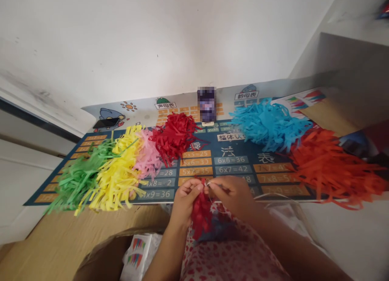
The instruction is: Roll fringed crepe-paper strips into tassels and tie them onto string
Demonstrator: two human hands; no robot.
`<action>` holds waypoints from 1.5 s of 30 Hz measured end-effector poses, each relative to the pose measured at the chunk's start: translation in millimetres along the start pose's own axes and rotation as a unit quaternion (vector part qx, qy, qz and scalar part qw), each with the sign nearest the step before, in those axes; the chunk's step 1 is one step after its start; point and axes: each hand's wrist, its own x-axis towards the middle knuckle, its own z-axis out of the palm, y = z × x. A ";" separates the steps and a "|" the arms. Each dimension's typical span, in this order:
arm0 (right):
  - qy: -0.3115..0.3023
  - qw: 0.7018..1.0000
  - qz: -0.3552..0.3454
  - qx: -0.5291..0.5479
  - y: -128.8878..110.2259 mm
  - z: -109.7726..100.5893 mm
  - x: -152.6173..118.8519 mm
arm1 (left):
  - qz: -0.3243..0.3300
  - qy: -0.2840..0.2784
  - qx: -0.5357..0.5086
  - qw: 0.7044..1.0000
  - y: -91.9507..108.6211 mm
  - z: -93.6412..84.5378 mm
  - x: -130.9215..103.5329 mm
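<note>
At the table's front edge, my left hand pinches the top of a red paper tassel, whose strips hang down over my lap. Close beside it, my right hand pinches a thin white string at the tassel's top. A loop of the string trails below the right fingers. Both hands are closed, thumbs against fingertips. Exactly how the string meets the tassel is hidden by the fingers.
Piles of green, yellow, pink, red, blue and orange tassels lie on the printed table mat. A phone leans at the wall; a dark phone lies left. Below stands an open box.
</note>
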 end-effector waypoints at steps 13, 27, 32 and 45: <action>0.010 0.999 -0.022 -0.028 -3.9 3.9 -2.4 | 0.010 0.021 -0.003 1.000 -0.6 3.9 1.8; 0.070 0.982 -0.035 -0.171 -8.1 1.8 -7.1 | 0.020 0.005 -0.034 0.999 -1.5 2.1 3.2; 0.069 0.982 -0.042 -0.170 -9.0 4.4 -6.9 | 0.040 0.024 -0.004 0.999 -3.8 1.3 2.6; -0.079 0.990 0.106 0.044 1.4 -4.6 4.5 | 0.221 0.013 0.309 0.925 -8.9 -3.3 -3.5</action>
